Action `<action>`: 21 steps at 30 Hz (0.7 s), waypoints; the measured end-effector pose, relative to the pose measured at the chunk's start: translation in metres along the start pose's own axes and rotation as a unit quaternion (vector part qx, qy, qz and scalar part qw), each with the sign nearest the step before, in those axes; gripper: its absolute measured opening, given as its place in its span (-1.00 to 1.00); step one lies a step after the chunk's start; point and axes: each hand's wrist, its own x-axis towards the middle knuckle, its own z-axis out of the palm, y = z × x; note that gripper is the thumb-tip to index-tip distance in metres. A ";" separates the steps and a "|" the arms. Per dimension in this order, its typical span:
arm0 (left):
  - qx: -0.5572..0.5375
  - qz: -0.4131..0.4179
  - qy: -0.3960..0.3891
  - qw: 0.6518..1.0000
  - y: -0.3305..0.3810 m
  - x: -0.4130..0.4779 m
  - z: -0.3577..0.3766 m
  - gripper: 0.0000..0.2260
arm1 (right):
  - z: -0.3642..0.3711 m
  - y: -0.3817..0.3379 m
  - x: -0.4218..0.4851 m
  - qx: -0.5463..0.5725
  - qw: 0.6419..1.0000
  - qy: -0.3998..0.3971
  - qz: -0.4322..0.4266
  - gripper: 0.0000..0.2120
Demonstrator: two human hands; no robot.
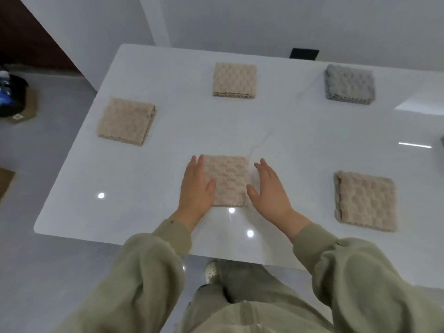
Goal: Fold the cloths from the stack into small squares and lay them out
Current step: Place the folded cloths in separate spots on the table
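Observation:
A beige cloth (228, 179) folded into a small square lies near the front of the white table (300, 131). My left hand (195, 188) rests flat on its left edge, fingers apart. Flat against the cloth's right edge lies my right hand (269, 188), fingers spread. Other folded squares lie spread over the table: a beige cloth (127, 120) at the left, a beige cloth (234, 80) at the back middle, a grey cloth (349, 84) at the back right, and a beige cloth (366, 200) at the front right.
The table's front edge (144, 241) runs just before my sleeves. A dark object (442, 140) peeks in at the right edge. On the floor at the left stand a black bin (12, 94) and cardboard (24, 114). A black wall socket (304, 54) is behind the table.

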 end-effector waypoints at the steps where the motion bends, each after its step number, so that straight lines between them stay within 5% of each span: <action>1: -0.080 -0.052 0.001 0.995 -0.007 0.003 0.000 -0.45 | 0.003 -0.002 0.002 0.081 0.996 -0.008 0.046 -0.42; 4: -0.207 -0.136 -0.008 0.969 -0.018 0.008 0.004 -0.48 | 0.012 -0.005 0.013 0.238 0.961 -0.010 0.142 -0.43; 8: -0.267 -0.133 -0.027 0.954 -0.018 0.016 0.012 -0.51 | 0.023 -0.013 0.025 0.302 0.935 0.005 0.186 -0.43; 14: -0.322 -0.101 -0.057 0.940 -0.015 0.016 0.006 -0.61 | 0.045 -0.028 0.020 0.309 0.933 0.047 0.178 -0.42; 21: -0.286 -0.057 -0.077 0.953 -0.042 0.022 0.006 -0.50 | 0.064 -0.049 0.013 0.323 0.919 0.105 0.198 -0.43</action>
